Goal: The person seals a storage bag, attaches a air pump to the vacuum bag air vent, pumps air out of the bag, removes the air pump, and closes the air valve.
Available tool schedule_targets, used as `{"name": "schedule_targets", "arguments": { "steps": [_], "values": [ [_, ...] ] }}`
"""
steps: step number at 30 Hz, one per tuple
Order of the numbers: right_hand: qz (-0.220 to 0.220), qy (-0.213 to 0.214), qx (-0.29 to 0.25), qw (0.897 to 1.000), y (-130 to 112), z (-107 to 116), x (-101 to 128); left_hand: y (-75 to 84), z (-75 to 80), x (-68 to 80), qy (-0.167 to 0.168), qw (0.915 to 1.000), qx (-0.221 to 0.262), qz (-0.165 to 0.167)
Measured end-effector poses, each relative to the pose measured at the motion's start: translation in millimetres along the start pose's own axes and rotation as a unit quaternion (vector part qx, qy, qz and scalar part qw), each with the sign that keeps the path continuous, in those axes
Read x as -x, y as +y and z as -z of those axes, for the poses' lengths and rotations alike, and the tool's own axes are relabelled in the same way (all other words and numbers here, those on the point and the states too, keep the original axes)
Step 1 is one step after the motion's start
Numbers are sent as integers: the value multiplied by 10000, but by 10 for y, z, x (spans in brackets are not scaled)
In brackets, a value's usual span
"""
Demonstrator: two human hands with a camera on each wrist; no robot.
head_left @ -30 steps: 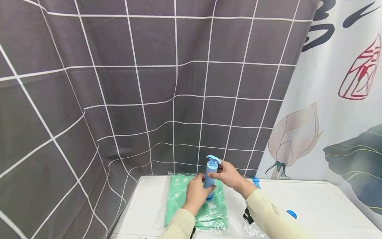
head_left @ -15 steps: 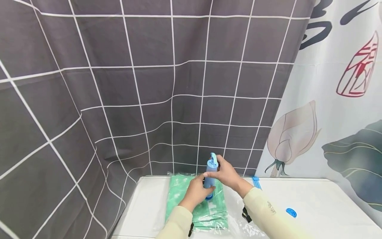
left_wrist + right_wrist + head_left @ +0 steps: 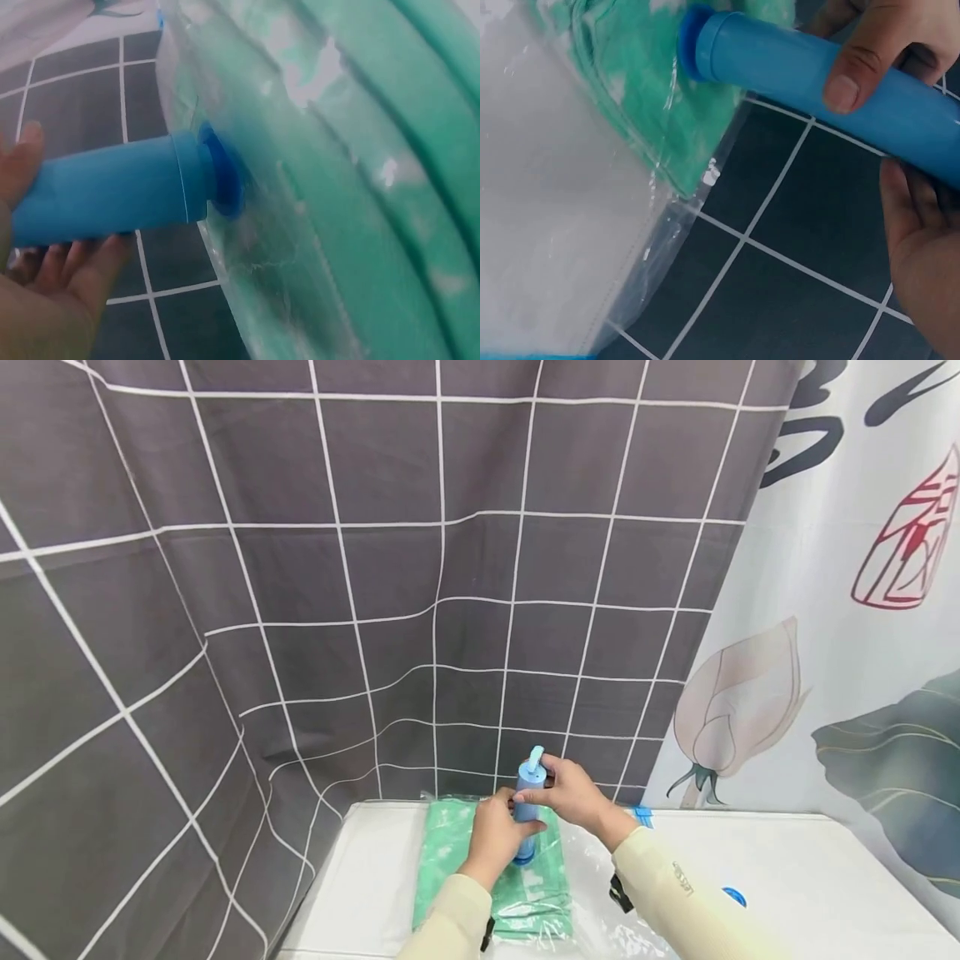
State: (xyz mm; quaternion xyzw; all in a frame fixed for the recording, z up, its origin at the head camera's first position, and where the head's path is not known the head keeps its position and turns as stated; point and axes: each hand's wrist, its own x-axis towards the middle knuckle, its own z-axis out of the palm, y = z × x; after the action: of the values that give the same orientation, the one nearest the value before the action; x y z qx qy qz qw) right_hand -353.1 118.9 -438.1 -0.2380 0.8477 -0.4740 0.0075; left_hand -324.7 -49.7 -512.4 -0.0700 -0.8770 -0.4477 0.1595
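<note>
A blue hand pump (image 3: pixel 527 810) stands upright on a clear plastic bag (image 3: pixel 600 927) that holds folded green cloth (image 3: pixel 450 852). My left hand (image 3: pixel 495 835) grips the lower barrel of the pump (image 3: pixel 112 195), whose tip sits on a blue valve (image 3: pixel 223 180) in the bag (image 3: pixel 247 285). My right hand (image 3: pixel 573 793) holds the pump's upper part just under its handle (image 3: pixel 535 760). In the right wrist view the thumb (image 3: pixel 855 75) lies across the pump (image 3: pixel 780 60), above the green cloth (image 3: pixel 630 82).
The bag lies on a white table (image 3: pixel 810 860) with a small blue round cap (image 3: pixel 733 897) at the right and a blue clip (image 3: pixel 643 816) at the bag's far edge. A grey checked curtain (image 3: pixel 337 568) and a floral curtain (image 3: pixel 840 635) hang close behind.
The pump's handle has turned from broadside to edge-on under my right hand, which shifted slightly. My left hand has kept its hold on the barrel.
</note>
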Motion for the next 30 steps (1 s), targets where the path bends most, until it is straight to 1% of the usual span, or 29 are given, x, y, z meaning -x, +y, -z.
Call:
{"name": "schedule_targets", "arguments": {
  "steps": [2, 3, 5, 7, 9, 11, 12, 14, 16, 18, 20, 23, 25, 27, 28, 30],
  "values": [
    [-210, 279, 420, 9985, -4, 2, 7, -16, 13, -3, -221, 9996, 147, -94],
    [-276, 341, 583, 9973, -7, 13, 12, -20, 30, -11, -394, 9989, 193, -146],
    [-296, 271, 711, 9967, -3, 46, 21, -26, 78, -42, -777, 9963, 323, -191],
    [-154, -4, 512, 9986, 4, 91, 29, -36, 134, -91, -1181, 9918, 472, -161],
    [35, -377, 124, 9992, 17, 139, 33, -42, 195, -147, -1568, 9857, 608, -57],
    [158, -701, -271, 9970, 39, 164, 25, -52, 242, -192, -1866, 9793, 789, 50],
    [198, -795, -425, 9957, 45, 169, 21, -58, 263, -209, -2004, 9759, 859, 72],
    [191, -840, -541, 9948, 63, 163, 7, -67, 298, -227, -2233, 9702, 940, 98],
    [146, -805, -558, 9951, 67, 146, -7, -74, 318, -227, -2353, 9676, 910, 105],
    [84, -734, -523, 9959, 62, 139, -12, -75, 324, -208, -2312, 9694, 813, 112],
    [-17, -654, -477, 9967, 48, 142, -9, -78, 300, -176, -2068, 9762, 651, 85],
    [-119, -586, -454, 9972, 20, 161, 4, -75, 225, -121, -1432, 9889, 389, 6],
    [-207, -538, -421, 9975, 3, 164, 10, -80, 161, -92, -1018, 9947, 132, -96],
    [-238, -534, -334, 9977, -11, 162, 11, -80, 117, -73, -744, 9970, -102, -173],
    [-262, -510, -257, 9980, -18, 168, 7, -78, 98, -76, -656, 9973, -213, -265],
    [-328, -414, -96, 9986, -37, 183, 1, -78, 73, -94, -612, 9969, -319, -366]
  ]
}}
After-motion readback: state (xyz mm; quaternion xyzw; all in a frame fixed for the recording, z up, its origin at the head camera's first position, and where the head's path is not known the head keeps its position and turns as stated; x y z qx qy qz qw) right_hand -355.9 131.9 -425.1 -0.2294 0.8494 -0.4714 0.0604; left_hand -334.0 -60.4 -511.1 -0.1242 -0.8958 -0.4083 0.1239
